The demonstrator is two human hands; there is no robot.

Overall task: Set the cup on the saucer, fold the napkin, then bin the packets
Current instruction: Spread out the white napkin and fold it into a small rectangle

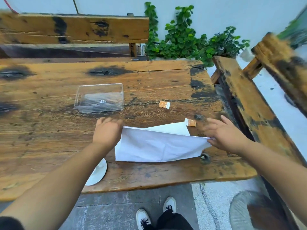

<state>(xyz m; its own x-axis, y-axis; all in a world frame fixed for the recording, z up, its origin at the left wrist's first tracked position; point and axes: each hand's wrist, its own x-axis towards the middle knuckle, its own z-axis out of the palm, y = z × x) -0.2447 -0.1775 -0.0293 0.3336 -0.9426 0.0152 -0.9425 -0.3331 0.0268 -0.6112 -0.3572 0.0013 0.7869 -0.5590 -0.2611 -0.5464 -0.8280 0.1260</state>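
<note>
A white napkin (159,145) lies partly folded on the wooden table (49,130), its near layer lifted over the far one. My left hand (107,130) pinches its upper left corner. My right hand (224,135) pinches its right corner. Two orange and white packets rest on the table: one (164,104) farther back, one (190,122) just beyond the napkin's far edge. A white saucer (98,173) shows near the table's front edge, mostly hidden under my left forearm. I see no cup.
A clear plastic container (99,97) stands empty behind my left hand. Wooden benches run along the far side (74,29) and the right side (245,97) of the table. Green plants (182,39) grow against the wall. My shoes (156,214) are on the paved floor below.
</note>
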